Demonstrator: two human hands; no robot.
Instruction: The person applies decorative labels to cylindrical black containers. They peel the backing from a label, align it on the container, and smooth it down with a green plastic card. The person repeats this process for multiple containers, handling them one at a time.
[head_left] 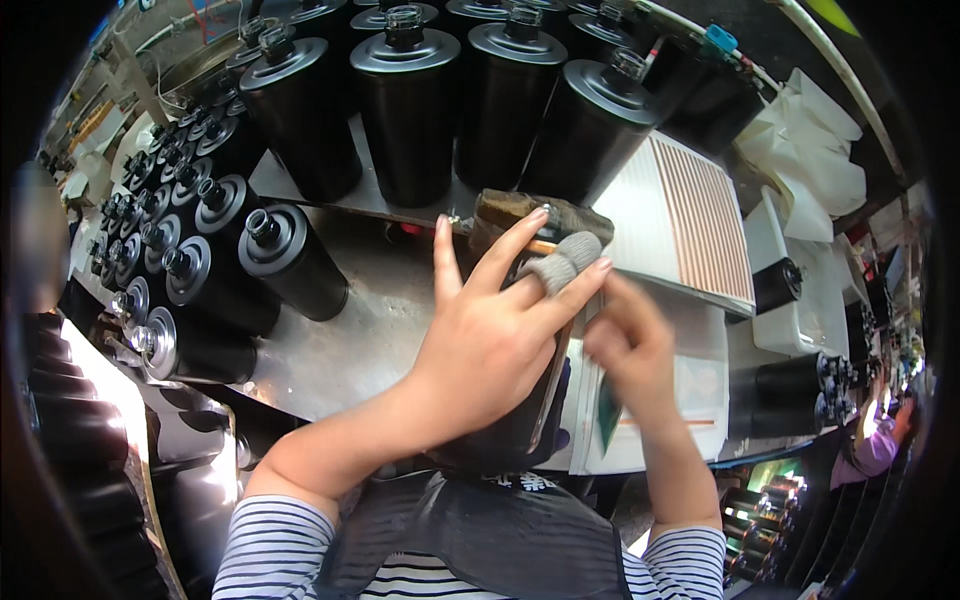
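My left hand [490, 335] lies with its fingers spread over a dark object, mostly hidden beneath it, that looks like a black bottle [500, 445] lying in front of my body. A grey knitted finger cover [565, 262] is on one of its fingers. Past the fingertips sits a worn brown block [580, 218]. Close by on the right is my right hand [640, 345], its fingers bent and smeared by motion. Whether it holds anything does not show. Below it, a green pointed piece [609, 412] rests against white sheets [665, 440].
Tall black bottles [405, 120] with clear necks stand along the back. More black bottles [290, 262] crowd the left of the metal table [350, 350]. A stack of striped sheets [690, 220] lies right, beside a white bin [800, 325]. Another person [868, 450] is far right.
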